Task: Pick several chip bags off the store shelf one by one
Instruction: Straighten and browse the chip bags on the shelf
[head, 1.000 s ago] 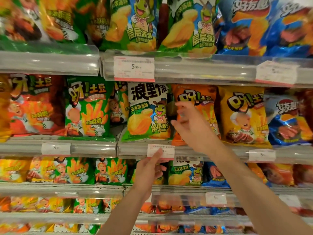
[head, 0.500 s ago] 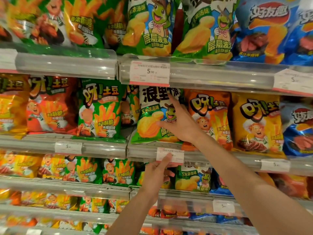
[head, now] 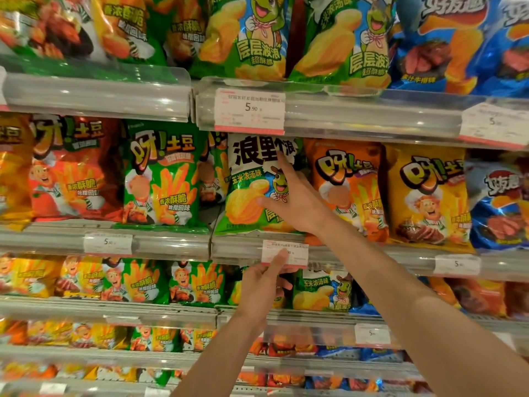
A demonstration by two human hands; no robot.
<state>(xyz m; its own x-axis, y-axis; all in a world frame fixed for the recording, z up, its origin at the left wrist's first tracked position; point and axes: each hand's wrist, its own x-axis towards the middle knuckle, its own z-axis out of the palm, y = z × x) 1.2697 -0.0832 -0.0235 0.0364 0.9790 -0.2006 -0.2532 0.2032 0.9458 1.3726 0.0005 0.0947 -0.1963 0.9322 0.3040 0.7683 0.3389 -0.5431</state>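
Filling the whole view is a store shelving unit with clear plastic rails along each tier, and paper price tags are clipped on them. On the middle tier, from left to right, I count one yellow bag at the edge, one red potato-stick bag, one green potato-stick bag, one white-and-green corn chip bag, one orange bag, one yellow bag and one blue bag. The left hand is under this tier, index finger stretched up onto a price tag, other fingers curled and holding nothing. The right hand lies spread on the front of the corn chip bag, fingers straight, touching but not gripping it.
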